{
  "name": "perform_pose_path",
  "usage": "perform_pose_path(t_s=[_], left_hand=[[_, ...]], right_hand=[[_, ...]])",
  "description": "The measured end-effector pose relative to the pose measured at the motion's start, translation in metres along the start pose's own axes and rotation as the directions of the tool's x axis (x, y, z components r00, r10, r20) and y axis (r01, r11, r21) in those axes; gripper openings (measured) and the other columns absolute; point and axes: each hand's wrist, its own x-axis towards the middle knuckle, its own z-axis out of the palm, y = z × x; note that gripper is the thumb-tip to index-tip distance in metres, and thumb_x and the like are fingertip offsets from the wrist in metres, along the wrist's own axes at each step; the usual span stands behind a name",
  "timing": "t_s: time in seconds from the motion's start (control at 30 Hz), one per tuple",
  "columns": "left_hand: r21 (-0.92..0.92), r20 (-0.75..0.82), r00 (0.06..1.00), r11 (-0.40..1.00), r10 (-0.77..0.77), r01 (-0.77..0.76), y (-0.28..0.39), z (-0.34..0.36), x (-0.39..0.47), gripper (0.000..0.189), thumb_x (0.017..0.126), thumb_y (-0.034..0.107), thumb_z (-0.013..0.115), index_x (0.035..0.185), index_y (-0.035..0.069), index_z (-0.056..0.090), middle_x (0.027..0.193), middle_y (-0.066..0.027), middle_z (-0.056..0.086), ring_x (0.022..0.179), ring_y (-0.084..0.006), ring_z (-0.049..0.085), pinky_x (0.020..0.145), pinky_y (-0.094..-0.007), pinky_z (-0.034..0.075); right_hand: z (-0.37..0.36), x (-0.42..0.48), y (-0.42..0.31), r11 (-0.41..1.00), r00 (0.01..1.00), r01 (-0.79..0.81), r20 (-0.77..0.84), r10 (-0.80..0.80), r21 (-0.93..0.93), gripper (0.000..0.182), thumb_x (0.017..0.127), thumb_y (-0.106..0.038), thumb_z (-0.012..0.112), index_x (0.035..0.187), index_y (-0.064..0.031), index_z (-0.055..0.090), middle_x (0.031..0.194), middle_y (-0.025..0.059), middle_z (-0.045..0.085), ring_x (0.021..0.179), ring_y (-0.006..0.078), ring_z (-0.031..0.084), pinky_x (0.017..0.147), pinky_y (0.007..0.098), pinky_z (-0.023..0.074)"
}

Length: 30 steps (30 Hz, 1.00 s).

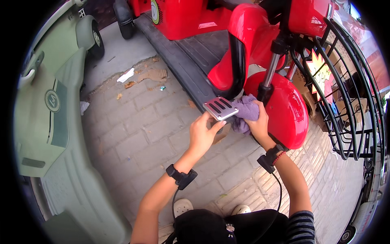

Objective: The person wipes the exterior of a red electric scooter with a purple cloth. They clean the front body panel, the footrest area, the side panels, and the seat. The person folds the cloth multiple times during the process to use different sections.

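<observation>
A purple cloth (247, 109) is bunched in my right hand (259, 123), against the right side of a foot pedal with a slotted silver metal plate (220, 109). My left hand (201, 131) grips that pedal at its near left edge, thumb in front and fingers partly hidden beneath it. The pedal sits beside the dark floorboard (186, 71) of a red electric tricycle (195, 18). Close to my right hand are the red front fender (285, 106) and a chrome fork tube (271, 70).
A pale green vehicle (61, 146) stands on the left. The tricycle's black wire basket (355, 122) juts out at right, with a starburst price sign (319, 73) and cardboard boxes (341, 61) around it. Torn cardboard (155, 75) and white paper (125, 75) litter the paving.
</observation>
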Motion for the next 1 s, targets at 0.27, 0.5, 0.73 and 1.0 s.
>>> perform_pose_path(t_s=[0.27,0.5,0.73,1.0], left_hand=[[0.029,0.032,0.999,0.999,-0.043,0.042,-0.008,-0.012,-0.002,0.032,0.074,0.021,0.073,0.098,0.004,0.061,0.084,-0.0080,0.068,0.077,-0.0133,0.064,0.059,-0.0267,0.045],[0.047,0.118,0.992,0.998,-0.053,0.047,0.006,-0.004,0.006,0.032,0.074,0.020,0.073,0.099,0.004,0.060,0.086,-0.0084,0.068,0.069,-0.0146,0.065,0.054,-0.0265,0.044],[0.090,0.220,0.964,0.987,-0.148,0.131,0.002,-0.014,0.012,0.042,0.069,0.021,0.078,0.101,0.003,0.058,0.093,-0.0103,0.067,0.087,-0.0198,0.064,0.072,-0.0311,0.048],[0.053,0.288,0.937,0.980,-0.198,0.191,0.005,-0.021,0.022,0.041,0.069,0.017,0.076,0.102,0.002,0.056,0.095,-0.0114,0.066,0.085,-0.0225,0.063,0.075,-0.0325,0.048]], right_hand=[[-0.017,0.068,-0.091,0.921,0.909,0.390,-0.164,-0.383,0.008,0.058,0.058,-0.006,0.074,0.111,-0.0090,0.052,0.106,0.0160,0.053,0.099,0.0337,0.054,0.085,0.0366,0.0434],[-0.002,0.142,-0.081,0.791,0.776,0.558,-0.180,-0.605,-0.252,0.066,0.056,-0.005,0.075,0.117,-0.0145,0.050,0.115,0.0185,0.047,0.105,0.0371,0.047,0.087,0.0416,0.0412],[-0.023,0.079,-0.042,0.984,0.984,0.175,0.038,-0.176,0.020,0.056,0.061,-0.013,0.076,0.111,-0.0077,0.052,0.104,0.0146,0.053,0.099,0.0342,0.054,0.086,0.0377,0.0431],[-0.011,0.221,-0.154,0.839,0.774,0.482,-0.326,-0.543,-0.252,0.068,0.055,0.004,0.070,0.119,-0.0112,0.049,0.119,0.0209,0.042,0.108,0.0407,0.043,0.092,0.0436,0.0389]])
